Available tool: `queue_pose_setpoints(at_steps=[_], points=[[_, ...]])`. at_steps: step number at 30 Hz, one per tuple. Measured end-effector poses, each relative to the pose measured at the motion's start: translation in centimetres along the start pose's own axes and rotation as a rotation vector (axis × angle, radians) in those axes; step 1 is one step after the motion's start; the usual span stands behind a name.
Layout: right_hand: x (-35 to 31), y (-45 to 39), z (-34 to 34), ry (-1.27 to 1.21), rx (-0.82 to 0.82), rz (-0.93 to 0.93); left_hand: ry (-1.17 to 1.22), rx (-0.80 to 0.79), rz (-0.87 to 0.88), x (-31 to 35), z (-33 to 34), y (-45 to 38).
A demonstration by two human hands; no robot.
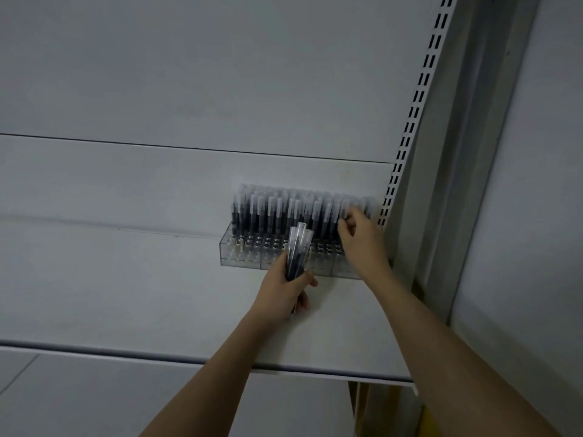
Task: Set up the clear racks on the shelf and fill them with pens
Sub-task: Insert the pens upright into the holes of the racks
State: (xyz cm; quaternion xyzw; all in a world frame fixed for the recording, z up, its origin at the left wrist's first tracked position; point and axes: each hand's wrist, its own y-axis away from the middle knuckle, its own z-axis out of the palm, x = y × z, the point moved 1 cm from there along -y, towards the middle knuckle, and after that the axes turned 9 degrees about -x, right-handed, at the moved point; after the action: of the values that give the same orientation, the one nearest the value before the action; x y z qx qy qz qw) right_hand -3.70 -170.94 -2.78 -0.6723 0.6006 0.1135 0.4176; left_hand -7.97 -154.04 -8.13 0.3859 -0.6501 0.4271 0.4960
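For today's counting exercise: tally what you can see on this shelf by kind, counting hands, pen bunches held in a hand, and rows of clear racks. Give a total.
Hands: 2, the left hand and the right hand
Bunch of pens held in a hand: 1
Row of clear racks: 1
Total: 4
The pens standing in the racks are too crowded to count.

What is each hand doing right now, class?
Left hand: grips a bundle of pens.
Right hand: fingers pinch a pen in the rack.
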Motion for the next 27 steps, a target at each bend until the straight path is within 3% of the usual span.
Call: queue_pose_setpoints(at_steps=[6, 10, 13, 19, 27], points=[[0.7, 0.0, 0.6, 0.067, -0.089, 0.107, 0.003, 0.001, -0.005, -0.1, -0.1, -0.1], [0.7, 1.2, 0.5, 0.009, 0.059, 0.133, 0.000, 0.003, -0.009, -0.2, 0.0, -0.2], [-0.4, 4.1, 1.2, -0.214, 0.168, 0.115, -0.005, 0.006, -0.010, -0.2, 0.0, -0.2], [0.1, 8.1, 4.4, -0.621, -0.036, 0.222, 0.026, -0.042, 0.004, 0.4, 0.1, 0.0], [-0.1, 8.0, 4.0, -0.706, -0.089, 0.187, -0.043, -0.106, 0.017, 0.2, 0.6, 0.1]])
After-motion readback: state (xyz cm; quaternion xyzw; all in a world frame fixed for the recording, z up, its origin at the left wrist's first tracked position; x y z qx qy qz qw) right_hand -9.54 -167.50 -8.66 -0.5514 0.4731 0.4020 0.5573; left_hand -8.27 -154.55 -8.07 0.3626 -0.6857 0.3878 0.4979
